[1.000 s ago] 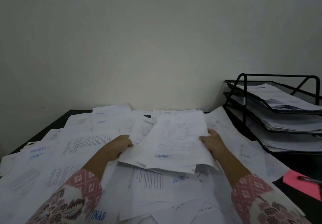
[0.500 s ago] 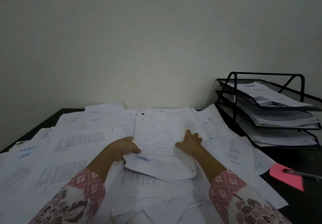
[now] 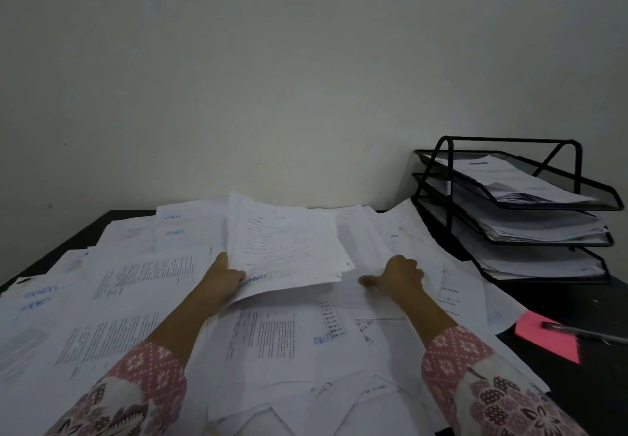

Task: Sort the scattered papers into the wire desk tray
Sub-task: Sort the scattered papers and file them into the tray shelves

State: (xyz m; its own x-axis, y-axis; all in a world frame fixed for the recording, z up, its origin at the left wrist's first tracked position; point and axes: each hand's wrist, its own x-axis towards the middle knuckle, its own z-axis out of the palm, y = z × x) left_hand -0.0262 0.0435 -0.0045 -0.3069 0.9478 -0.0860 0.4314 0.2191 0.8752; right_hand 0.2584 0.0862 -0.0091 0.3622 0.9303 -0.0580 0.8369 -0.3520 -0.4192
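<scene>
White printed papers (image 3: 112, 303) lie scattered over most of the dark desk. My left hand (image 3: 224, 277) grips the near left corner of a thin stack of sheets (image 3: 285, 249) and holds it tilted up above the pile. To the right of that stack, my right hand (image 3: 399, 276) rests on loose sheets, knuckles up, fingers bent, thumb pointing left; I cannot tell whether it pinches a sheet. The black three-tier wire desk tray (image 3: 557, 205) stands at the far right, with papers in every tier.
A pink sticky note (image 3: 543, 344) with a pen (image 3: 588, 333) across it lies on the bare dark desk (image 3: 598, 299) near the right edge. A plain wall runs behind the desk. Patterned sleeves cover both forearms.
My right hand has let go of the stack and moved right onto the loose sheets. The left hand alone now holds the stack, which is raised and further back.
</scene>
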